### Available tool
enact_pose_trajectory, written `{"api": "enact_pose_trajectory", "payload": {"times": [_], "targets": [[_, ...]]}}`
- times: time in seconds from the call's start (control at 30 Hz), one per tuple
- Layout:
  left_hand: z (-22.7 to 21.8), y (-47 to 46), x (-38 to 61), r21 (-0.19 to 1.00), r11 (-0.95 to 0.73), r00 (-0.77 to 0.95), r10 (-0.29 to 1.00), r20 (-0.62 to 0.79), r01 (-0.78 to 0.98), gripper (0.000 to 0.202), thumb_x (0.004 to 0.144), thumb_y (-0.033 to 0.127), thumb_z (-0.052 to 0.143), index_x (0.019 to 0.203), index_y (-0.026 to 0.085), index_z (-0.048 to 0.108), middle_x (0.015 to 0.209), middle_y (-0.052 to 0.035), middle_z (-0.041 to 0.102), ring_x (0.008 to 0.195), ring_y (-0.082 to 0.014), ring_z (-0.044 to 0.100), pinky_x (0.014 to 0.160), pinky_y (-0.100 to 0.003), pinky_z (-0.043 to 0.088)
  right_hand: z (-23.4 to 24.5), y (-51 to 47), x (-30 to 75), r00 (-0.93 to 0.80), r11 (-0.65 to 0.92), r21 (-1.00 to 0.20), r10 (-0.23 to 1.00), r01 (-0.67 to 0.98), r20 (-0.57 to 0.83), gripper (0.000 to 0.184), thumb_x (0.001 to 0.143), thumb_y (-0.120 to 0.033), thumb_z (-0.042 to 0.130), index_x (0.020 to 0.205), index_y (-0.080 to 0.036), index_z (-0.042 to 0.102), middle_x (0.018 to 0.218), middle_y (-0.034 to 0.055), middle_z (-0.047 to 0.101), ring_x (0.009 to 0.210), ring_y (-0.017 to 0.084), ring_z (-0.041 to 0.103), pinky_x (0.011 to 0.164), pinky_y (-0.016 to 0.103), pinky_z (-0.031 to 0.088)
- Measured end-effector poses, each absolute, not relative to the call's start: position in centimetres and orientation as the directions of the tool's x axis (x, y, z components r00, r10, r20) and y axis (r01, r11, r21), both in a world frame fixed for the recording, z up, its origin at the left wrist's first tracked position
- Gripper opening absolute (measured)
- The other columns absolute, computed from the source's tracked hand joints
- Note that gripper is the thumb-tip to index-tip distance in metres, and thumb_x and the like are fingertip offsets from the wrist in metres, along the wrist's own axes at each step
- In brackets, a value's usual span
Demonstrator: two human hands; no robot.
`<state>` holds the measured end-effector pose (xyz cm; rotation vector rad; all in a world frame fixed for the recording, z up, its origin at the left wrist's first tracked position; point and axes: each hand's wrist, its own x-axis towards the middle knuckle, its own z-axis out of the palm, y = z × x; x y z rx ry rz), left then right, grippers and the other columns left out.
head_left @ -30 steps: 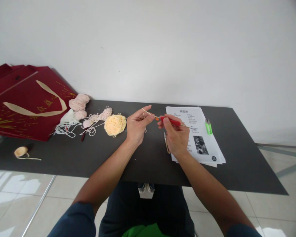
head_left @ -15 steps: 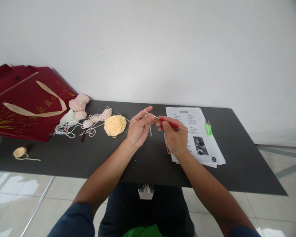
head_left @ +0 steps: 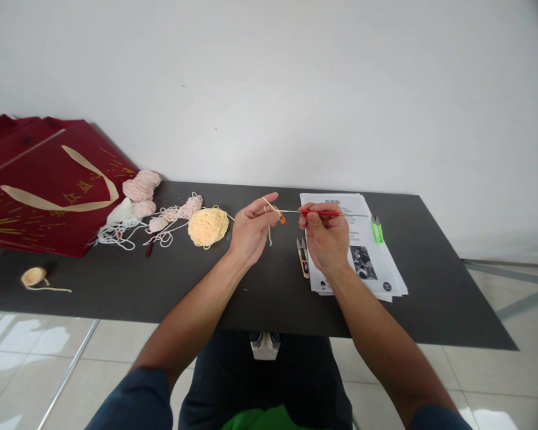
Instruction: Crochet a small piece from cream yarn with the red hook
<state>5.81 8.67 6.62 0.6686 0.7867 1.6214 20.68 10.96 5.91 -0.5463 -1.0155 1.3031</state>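
Observation:
My right hand is closed on the red handle of a crochet hook, whose metal shaft points left. The hook's tip reaches the strand at my left hand. Pale yellow yarn runs round the raised left forefinger, and the thumb pinches the work with the other fingers curled. Most of the piece is hidden by the fingers. An orange stitch marker hangs beside the left fingertips. The yarn leads back toward a yellow ball left of my hand.
Printed sheets lie under my right hand, with green thread snips on them and another pair of snips at their left edge. Pink and white yarn, red bags and a small crocheted cup occupy the table's left.
My right hand has drawn the hook to the right and levelled it. The orange marker now hangs clear, and the snips beside the sheets show more fully. My left hand has hardly moved.

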Motion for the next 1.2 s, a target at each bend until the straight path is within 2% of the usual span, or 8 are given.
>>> {"api": "enact_pose_trajectory", "payload": {"times": [0.23, 0.33, 0.5, 0.7, 0.97, 1.2], "targets": [[6.6, 8.5, 6.0, 0.860, -0.220, -0.308, 0.948, 0.077, -0.461, 0.036, 0.068, 0.011, 0.082, 0.103, 0.019, 0.081, 0.071, 0.0023, 0.071, 0.064, -0.0079, 0.058, 0.068, -0.024, 0.045, 5.4, 10.9, 21.1, -0.005, 0.375, -0.832, 0.911, -0.410, 0.413, 0.011, 0.088, -0.025, 0.080, 0.092, -0.027, 0.070, 0.095, -0.0012, 0.078, 0.067, 0.011, 0.067, 0.064, 0.030, 0.052], [6.4, 8.5, 5.8, 0.877, -0.254, -0.305, 0.943, 0.131, -0.407, 0.033, 0.069, 0.010, 0.080, 0.100, 0.022, 0.082, 0.069, 0.0034, 0.069, 0.063, -0.0075, 0.057, 0.067, -0.024, 0.043, 5.4, 10.9, 21.2, -0.015, 0.383, -0.834, 0.906, -0.398, 0.424, 0.011, 0.087, -0.025, 0.080, 0.091, -0.028, 0.070, 0.094, -0.0017, 0.078, 0.065, 0.011, 0.067, 0.062, 0.030, 0.051], [6.5, 8.5, 5.2, 0.877, -0.189, -0.193, 0.975, 0.113, -0.442, 0.032, 0.065, 0.008, 0.077, 0.094, 0.020, 0.083, 0.067, 0.0025, 0.066, 0.061, -0.0082, 0.053, 0.061, -0.023, 0.041, 5.7, 10.8, 21.5, -0.073, 0.328, -0.826, 0.912, -0.458, 0.403, 0.012, 0.087, -0.024, 0.081, 0.092, -0.027, 0.070, 0.093, -0.0014, 0.078, 0.065, 0.010, 0.065, 0.062, 0.028, 0.049], [7.0, 8.6, 4.7, 0.863, -0.074, -0.075, 0.996, 0.041, -0.499, 0.031, 0.060, 0.009, 0.072, 0.088, 0.017, 0.082, 0.062, 0.0010, 0.064, 0.054, -0.0091, 0.050, 0.055, -0.024, 0.037, 6.0, 10.7, 21.5, -0.099, 0.292, -0.852, 0.925, -0.435, 0.368, 0.019, 0.085, -0.031, 0.084, 0.090, -0.026, 0.067, 0.089, -0.0016, 0.077, 0.063, 0.010, 0.063, 0.062, 0.028, 0.049], [7.3, 8.6, 4.4, 0.824, 0.041, 0.040, 0.999, -0.023, -0.565, 0.029, 0.057, 0.011, 0.067, 0.083, 0.012, 0.081, 0.058, -0.0021, 0.061, 0.055, -0.0103, 0.049, 0.056, -0.028, 0.034, 6.5, 10.2, 21.6, -0.125, 0.259, -0.867, 0.932, -0.426, 0.340, 0.021, 0.083, -0.036, 0.085, 0.089, -0.028, 0.067, 0.089, -0.0012, 0.077, 0.063, 0.012, 0.062, 0.061, 0.030, 0.050], [7.4, 8.7, 4.1, 0.770, 0.150, 0.176, 0.983, -0.050, -0.620, 0.032, 0.052, 0.012, 0.061, 0.078, 0.010, 0.080, 0.053, -0.0025, 0.056, 0.051, -0.0105, 0.046, 0.054, -0.028, 0.032, 6.6, 10.1, 21.7, -0.151, 0.246, -0.857, 0.926, -0.453, 0.346, 0.020, 0.083, -0.034, 0.086, 0.089, -0.028, 0.068, 0.089, -0.0011, 0.077, 0.062, 0.011, 0.062, 0.061, 0.029, 0.050]]}}
